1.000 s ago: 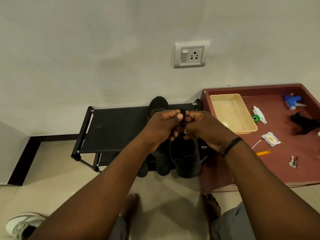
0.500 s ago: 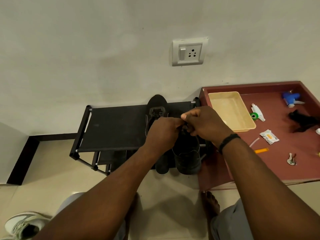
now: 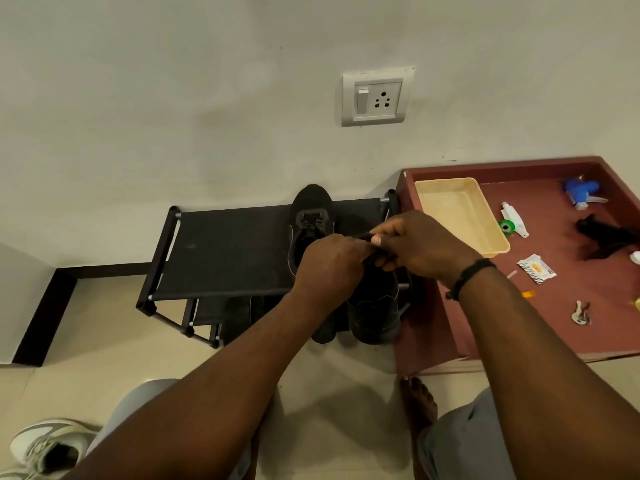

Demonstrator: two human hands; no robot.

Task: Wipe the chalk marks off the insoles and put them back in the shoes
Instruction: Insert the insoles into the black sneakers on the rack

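Two black shoes stand on a low black shoe rack (image 3: 225, 251) against the wall. The far shoe (image 3: 310, 216) lies left of my hands, with its laces showing. The near shoe (image 3: 375, 306) stands at the rack's front right, directly under my hands. My left hand (image 3: 329, 265) has its fingers curled at the near shoe's opening. Meeting it from the right, my right hand (image 3: 415, 244) pinches a thin black part of that shoe, a lace or the tongue. No insole is plainly visible; my hands hide the shoe's inside.
A red-brown table (image 3: 554, 306) stands at right with a cream tray (image 3: 460, 216), a blue spray head (image 3: 581, 192), a black cloth (image 3: 602, 237), a white tube (image 3: 514, 220), a sachet (image 3: 536, 268) and keys (image 3: 580, 313). A white sneaker (image 3: 45, 448) lies bottom left. My bare foot (image 3: 417, 400) is on the floor.
Both hands have moved down from above the near shoe to its opening. My right hand now pinches the black strip slightly above and right of my left hand.
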